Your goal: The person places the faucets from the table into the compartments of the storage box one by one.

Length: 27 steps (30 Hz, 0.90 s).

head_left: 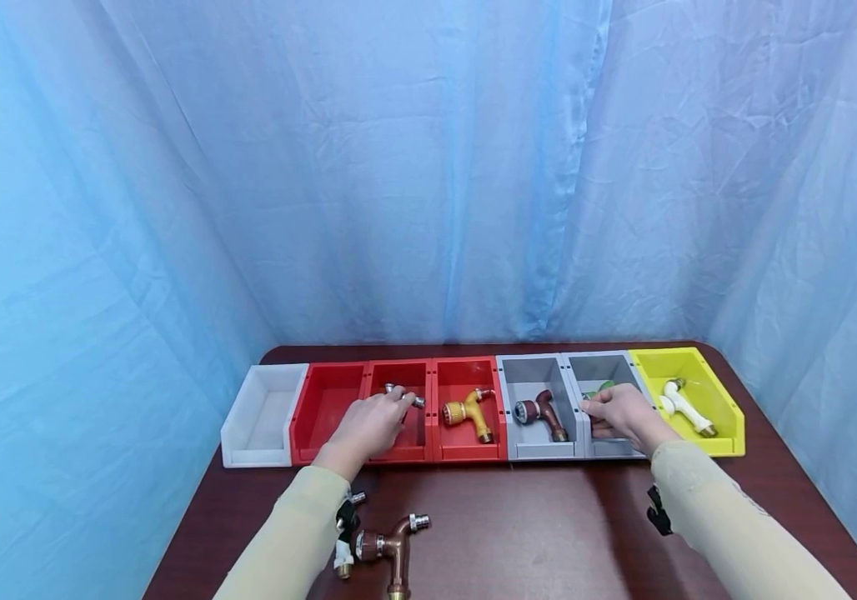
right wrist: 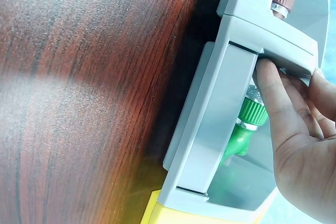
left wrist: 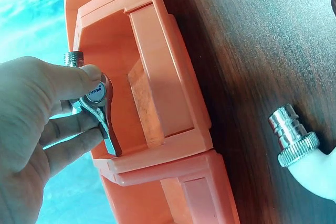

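Observation:
My left hand (head_left: 372,423) pinches a chrome tap (left wrist: 108,98) between thumb and fingers, over a red bin (left wrist: 163,72) in the row. A round label shows on the tap in the left wrist view, and its threaded end pokes up beside the thumb. My right hand (head_left: 623,412) grips the side wall of a grey bin (right wrist: 220,114), fingers inside and thumb by the rim. Inside that bin lies a green tap (right wrist: 252,113), partly hidden by the hand in the head view.
Other bins hold a yellow tap (head_left: 473,412), a dark red-brown tap (head_left: 544,414) and a white tap (head_left: 687,407). A white bin (head_left: 265,417) ends the row at left. Nearer on the table lie a brown tap (head_left: 398,550) and another white tap (left wrist: 315,171), beside the left forearm.

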### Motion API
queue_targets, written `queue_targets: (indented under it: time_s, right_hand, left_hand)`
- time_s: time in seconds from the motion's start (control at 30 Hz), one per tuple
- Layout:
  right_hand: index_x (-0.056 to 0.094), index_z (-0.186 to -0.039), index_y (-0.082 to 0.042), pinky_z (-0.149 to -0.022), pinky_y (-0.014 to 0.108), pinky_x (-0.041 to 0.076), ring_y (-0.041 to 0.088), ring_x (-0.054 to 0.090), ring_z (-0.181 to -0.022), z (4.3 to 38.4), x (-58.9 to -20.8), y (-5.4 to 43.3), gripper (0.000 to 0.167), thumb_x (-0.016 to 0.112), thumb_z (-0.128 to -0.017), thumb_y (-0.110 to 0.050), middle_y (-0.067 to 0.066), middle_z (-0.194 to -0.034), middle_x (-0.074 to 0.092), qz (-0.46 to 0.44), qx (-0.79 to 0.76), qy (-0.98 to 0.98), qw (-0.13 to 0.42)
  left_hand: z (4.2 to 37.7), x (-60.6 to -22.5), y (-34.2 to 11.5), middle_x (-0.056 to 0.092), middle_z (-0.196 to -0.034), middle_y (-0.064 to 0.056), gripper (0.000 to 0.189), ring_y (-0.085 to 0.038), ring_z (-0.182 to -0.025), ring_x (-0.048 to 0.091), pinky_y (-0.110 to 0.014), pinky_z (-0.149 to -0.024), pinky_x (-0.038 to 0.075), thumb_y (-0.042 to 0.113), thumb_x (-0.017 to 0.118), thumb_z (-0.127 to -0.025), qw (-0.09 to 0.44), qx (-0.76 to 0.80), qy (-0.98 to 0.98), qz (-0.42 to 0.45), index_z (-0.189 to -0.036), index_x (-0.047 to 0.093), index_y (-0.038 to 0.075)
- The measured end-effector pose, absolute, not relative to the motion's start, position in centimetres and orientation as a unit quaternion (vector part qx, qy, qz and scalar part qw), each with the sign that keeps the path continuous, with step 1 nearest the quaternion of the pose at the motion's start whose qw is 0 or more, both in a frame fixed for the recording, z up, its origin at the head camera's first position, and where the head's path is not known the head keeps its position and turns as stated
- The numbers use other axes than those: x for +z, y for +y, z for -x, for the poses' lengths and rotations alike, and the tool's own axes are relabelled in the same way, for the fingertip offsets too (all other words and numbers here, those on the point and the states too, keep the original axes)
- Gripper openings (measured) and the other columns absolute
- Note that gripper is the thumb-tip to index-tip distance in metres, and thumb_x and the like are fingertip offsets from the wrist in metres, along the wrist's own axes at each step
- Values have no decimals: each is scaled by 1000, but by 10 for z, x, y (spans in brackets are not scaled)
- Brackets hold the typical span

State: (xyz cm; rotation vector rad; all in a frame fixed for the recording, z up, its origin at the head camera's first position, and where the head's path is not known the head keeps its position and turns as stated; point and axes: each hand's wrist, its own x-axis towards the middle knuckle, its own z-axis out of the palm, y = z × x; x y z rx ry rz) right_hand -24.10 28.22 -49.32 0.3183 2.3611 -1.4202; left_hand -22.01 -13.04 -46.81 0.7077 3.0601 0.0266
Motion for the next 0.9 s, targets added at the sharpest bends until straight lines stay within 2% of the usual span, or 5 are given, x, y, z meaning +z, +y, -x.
queue_targets:
  time_s: [0.27, 0.5, 0.67, 0.9]
  right_hand:
    - [63, -120, 13, -80, 43, 63, 18, 70, -78, 241, -494, 282, 32, 60, -104, -14, 15, -94, 69, -114, -502, 837, 184]
    - [62, -123, 13, -81, 44, 63, 18, 69, -79, 242, -492, 283, 34, 62, -104, -16, 15, -96, 68, -118, -501, 837, 184]
    - [62, -122, 13, -80, 44, 63, 18, 69, -78, 241, -492, 283, 34, 61, -104, -16, 15, -95, 67, -121, -503, 836, 182]
    - [62, -121, 13, -80, 43, 63, 18, 69, -77, 241, -492, 282, 33, 61, -104, -15, 14, -93, 68, -118, -506, 834, 184]
  left_hand:
    - [221, -475, -132, 65, -137, -10, 64, -27, -116, 68, -44, -87, 61, 28, 87, -82, 16, 14, 980, -199, -140, 63, 15]
    - [215, -473, -139, 66, -137, -6, 57, -27, -117, 68, -43, -86, 62, 33, 83, -86, 9, 18, 979, -201, -139, 66, 20]
    - [205, -466, -144, 63, -142, -6, 62, -28, -121, 65, -44, -84, 62, 36, 84, -85, 6, 17, 977, -211, -141, 64, 22]
    - [191, -461, -150, 53, -153, -8, 75, -34, -137, 53, -54, -98, 55, 47, 83, -82, 9, 23, 973, -228, -148, 56, 24]
